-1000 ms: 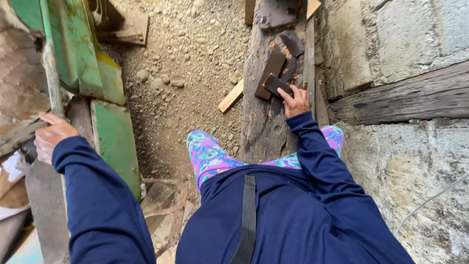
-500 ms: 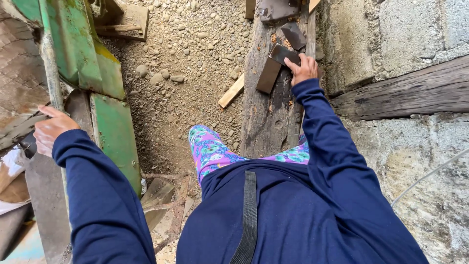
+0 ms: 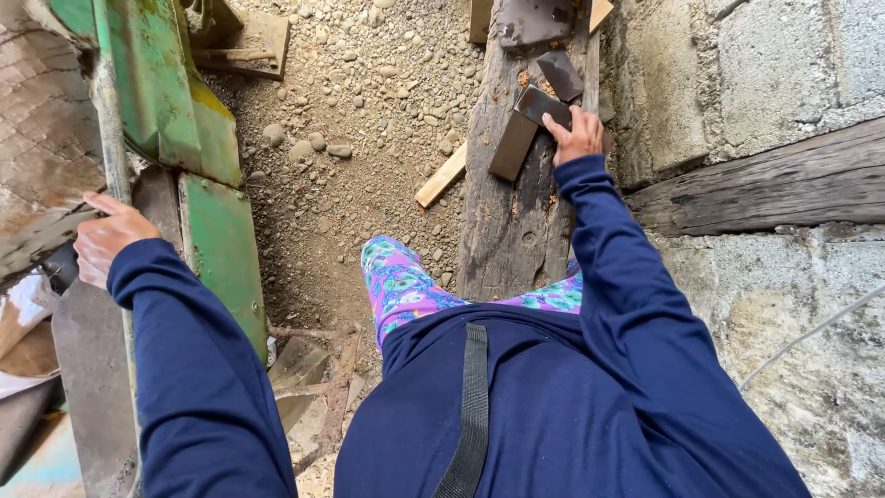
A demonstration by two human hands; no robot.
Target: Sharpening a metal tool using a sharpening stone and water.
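Observation:
My right hand [image 3: 579, 136] reaches forward onto a weathered wooden beam [image 3: 502, 221] and rests its fingers on a dark metal piece [image 3: 538, 103]. That piece lies across a brown rectangular block [image 3: 513, 145]; whether the fingers grip it I cannot tell. Another dark plate [image 3: 560, 74] lies just beyond. My left hand [image 3: 106, 238] presses down with curled fingers on a rusty metal edge [image 3: 55, 221] beside a green painted metal frame [image 3: 217, 244]. Both arms wear dark blue sleeves.
Gravel ground [image 3: 359, 111] lies between the frame and the beam, with a short pale wood strip [image 3: 441, 175] on it. A rough stone wall [image 3: 765, 65] with a dark timber [image 3: 765, 184] stands at the right. Wood scraps [image 3: 304, 369] lie near my patterned trouser legs.
My right hand has slid further forward along the beam, from the brown block's near end to the dark metal piece. My left hand stays at the rusty edge, its fingers now curled.

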